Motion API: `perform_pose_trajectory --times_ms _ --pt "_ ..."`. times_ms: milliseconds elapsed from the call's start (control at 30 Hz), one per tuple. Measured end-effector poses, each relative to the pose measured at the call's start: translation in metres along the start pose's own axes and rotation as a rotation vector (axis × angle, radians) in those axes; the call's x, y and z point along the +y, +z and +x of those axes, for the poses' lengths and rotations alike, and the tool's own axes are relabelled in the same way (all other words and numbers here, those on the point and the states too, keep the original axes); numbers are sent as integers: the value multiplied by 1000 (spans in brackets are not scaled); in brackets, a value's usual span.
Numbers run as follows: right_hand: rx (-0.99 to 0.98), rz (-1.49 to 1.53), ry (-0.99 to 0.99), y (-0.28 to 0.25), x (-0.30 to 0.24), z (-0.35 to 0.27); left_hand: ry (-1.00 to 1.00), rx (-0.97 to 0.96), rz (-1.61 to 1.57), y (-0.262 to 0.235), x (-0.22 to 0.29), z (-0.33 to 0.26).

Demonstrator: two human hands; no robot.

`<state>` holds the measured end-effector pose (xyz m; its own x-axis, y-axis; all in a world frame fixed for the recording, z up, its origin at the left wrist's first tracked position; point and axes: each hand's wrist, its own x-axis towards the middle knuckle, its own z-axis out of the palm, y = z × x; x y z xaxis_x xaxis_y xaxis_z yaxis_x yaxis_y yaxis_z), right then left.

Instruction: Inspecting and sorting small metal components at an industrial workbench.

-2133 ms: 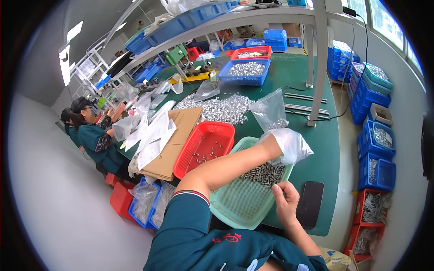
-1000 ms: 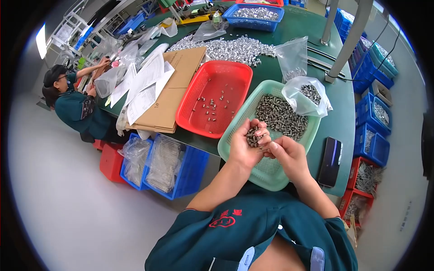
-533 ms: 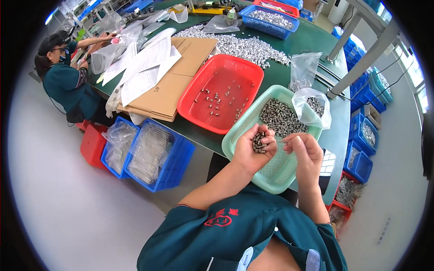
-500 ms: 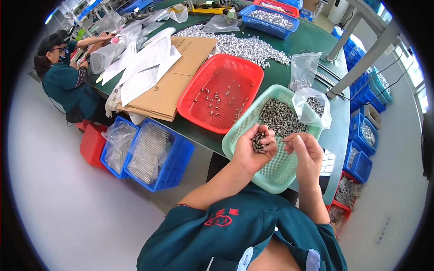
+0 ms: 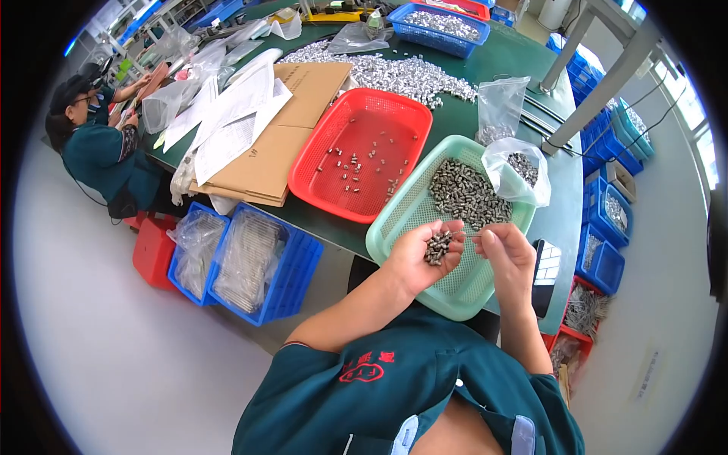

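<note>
My left hand (image 5: 415, 258) is cupped around a handful of small dark metal cylinders (image 5: 437, 248), palm up, fingers curled at their edge. Opposite it, my right hand (image 5: 509, 258) pinches a thin metal rod (image 5: 469, 234) between thumb and fingertips. The rod points left and its tip reaches the fingers of my left hand; whether a cylinder sits on it is too small to tell. Both hands are over a pale green perforated basket (image 5: 379, 231), whose far half holds a heap of similar cylinders (image 5: 469, 193). A clear plastic bag (image 5: 497, 171) with more pieces rests on the basket's right rim.
Left of the green basket is a red basket (image 5: 303, 178) with scattered cylinders. Beyond lie flat cardboard (image 5: 258, 163), papers (image 5: 235, 114) and a pile of shiny metal pieces (image 5: 394, 76). A phone (image 5: 546, 277) lies at the right. A person (image 5: 98, 148) works at far left.
The fingers of my left hand have loosened, so more of the cylinders show. The rod now reaches to those fingers. At far left, the person's outstretched arm has drawn back.
</note>
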<state>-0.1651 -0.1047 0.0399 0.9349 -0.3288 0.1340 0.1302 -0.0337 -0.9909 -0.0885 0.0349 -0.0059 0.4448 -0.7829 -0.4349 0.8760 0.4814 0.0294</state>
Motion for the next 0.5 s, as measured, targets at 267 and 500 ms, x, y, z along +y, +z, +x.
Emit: perform_pose_trajectory --times_ms 267,500 --pt "26 -20 101 -7 12 1 -126 -88 129 6 2 -7" --pt "45 -26 118 -10 18 3 -82 -97 254 7 4 -11"
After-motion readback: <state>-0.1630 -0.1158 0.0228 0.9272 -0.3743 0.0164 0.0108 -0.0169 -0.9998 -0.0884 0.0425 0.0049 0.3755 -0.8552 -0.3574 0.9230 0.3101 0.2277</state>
